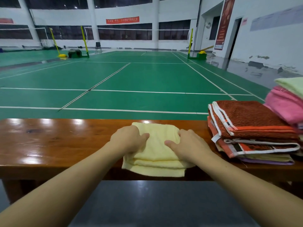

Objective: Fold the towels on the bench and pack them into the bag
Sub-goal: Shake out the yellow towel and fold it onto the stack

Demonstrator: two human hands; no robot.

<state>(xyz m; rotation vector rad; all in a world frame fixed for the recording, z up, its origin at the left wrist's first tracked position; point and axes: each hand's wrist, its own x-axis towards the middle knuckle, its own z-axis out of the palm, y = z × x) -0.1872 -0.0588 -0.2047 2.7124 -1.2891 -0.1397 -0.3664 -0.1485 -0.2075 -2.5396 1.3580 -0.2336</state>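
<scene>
A pale yellow towel [155, 154], folded into a thick rectangle, lies on the wooden bench [49, 141] with its near edge hanging over the front. My left hand [129, 140] rests on its left side and my right hand [188, 143] on its right side. Both thumbs point inward across the cloth, and the fingers curl over the towel's far side edges. A stack of folded towels [252, 128], rust-red on top, sits to the right. Beyond it lie a pink towel [285, 107] and a light green towel [293, 84]. No bag is in view.
The bench's left half [41, 136] is bare glossy wood. Behind it stretches a green badminton court [131, 79] with nets and yellow posts. A dark grey floor [155, 203] lies between me and the bench.
</scene>
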